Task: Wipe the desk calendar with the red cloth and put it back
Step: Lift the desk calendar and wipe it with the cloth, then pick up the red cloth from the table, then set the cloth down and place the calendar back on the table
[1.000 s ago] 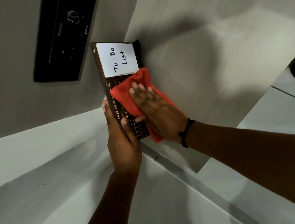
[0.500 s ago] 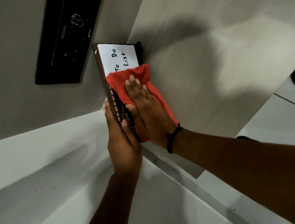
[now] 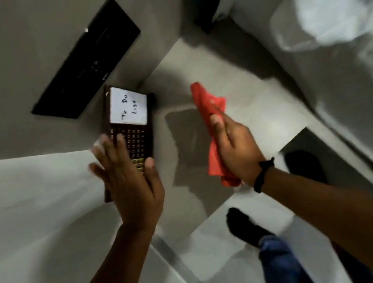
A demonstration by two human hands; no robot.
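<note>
The left hand has its fingers wrapped on the desk calendar near the table's far corner; the right hand grips the red cloth clear of it — best seat the base flat before letting go.

Left hand fingers spread, gripping; right hand closed, both arms extended.

The left hand hides the desk calendar's lower part; its grid print is blurred.
</note>
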